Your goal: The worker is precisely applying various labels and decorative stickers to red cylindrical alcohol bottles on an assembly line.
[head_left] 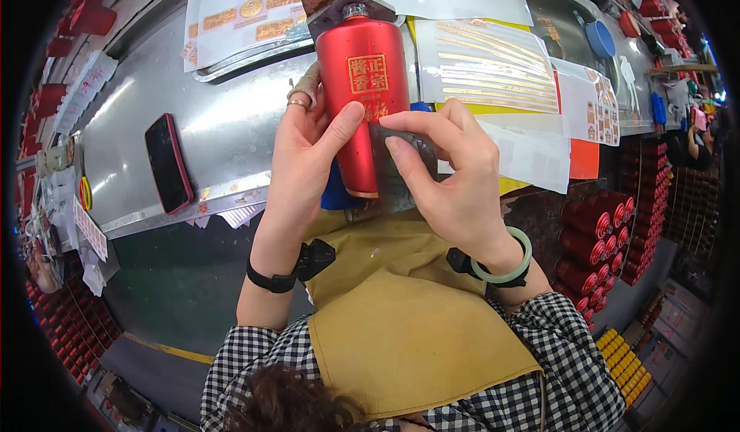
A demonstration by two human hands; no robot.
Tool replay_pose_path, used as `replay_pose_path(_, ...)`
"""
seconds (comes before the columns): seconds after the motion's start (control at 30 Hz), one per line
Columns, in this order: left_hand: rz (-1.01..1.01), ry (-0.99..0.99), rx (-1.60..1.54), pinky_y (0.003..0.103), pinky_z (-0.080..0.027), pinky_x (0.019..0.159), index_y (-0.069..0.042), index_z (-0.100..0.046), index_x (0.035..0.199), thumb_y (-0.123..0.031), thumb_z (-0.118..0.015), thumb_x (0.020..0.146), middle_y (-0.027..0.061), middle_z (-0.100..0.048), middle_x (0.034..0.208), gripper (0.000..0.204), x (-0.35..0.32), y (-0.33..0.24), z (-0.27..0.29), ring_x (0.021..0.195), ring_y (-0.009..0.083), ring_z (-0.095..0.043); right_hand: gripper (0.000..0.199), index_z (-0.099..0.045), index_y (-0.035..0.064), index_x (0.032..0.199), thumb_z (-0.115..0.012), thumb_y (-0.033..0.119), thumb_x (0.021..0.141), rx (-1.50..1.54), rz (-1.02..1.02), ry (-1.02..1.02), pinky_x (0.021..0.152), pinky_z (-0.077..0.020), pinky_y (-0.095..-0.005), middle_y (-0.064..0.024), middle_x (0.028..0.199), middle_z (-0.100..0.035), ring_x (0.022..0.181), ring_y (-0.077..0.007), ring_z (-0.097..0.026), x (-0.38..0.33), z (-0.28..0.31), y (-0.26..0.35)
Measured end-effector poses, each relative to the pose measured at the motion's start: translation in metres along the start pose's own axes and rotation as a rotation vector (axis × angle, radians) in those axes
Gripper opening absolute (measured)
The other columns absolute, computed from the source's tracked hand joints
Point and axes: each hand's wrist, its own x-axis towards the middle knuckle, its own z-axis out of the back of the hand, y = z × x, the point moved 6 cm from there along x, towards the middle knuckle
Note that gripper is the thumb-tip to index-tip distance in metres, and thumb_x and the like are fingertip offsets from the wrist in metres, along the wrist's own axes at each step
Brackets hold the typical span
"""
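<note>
A glossy red bottle (359,54) with gold lettering and a gold square emblem leans in the middle, its neck against a dark metal holder (344,3). My left hand (307,135) is wrapped round its left side, the thumb pressed on the front; one finger wears a cover and a ring. Against the bottle's lower right side, my right hand (455,148) pinches a dark grey, soft-looking piece (420,148), blurred near its edge; I cannot make out its kind. Part of a blue thing (337,189) shows under the bottle.
A phone (169,164) lies on the metal worktable (123,154) at the left. Sheets of gold decals (254,6) and of gold strips (493,62) cover the far side. A blue cup (600,39) stands at the far right. Stacked red bottles (593,239) fill the right side.
</note>
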Motion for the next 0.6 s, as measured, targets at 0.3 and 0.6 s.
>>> replay_pose_path(0.3, -0.013, -0.092, -0.054, 0.037, -0.038, 0.120, 0.009, -0.024, 0.159, -0.026, -0.054, 0.111, 0.0174, -0.049, 0.152, 0.066, 0.005, -0.007, 0.016, 0.141, 0.0216, -0.049, 0.018, -0.072, -0.0036, 0.115, -0.059, -0.001, 0.102, 0.555, -0.194, -0.040, 0.086, -0.0519, -0.0235, -0.0027, 0.104, -0.072, 0.096, -0.0069, -0.064, 0.021, 0.026, -0.037)
replay_pose_path(0.6, -0.041, -0.057, 0.018, 0.036, -0.040, 0.117, 0.005, -0.031, 0.157, -0.024, -0.063, 0.106, 0.0170, -0.055, 0.147, 0.066, 0.017, -0.014, 0.007, 0.136, 0.0201, -0.053, 0.031, -0.065, -0.0003, 0.108, -0.073, 0.028, 0.100, 0.549, -0.346, 0.124, 0.070, -0.0477, -0.0220, 0.0023, 0.084, -0.063, 0.078, -0.0035, -0.057, 0.027, -0.007, -0.059)
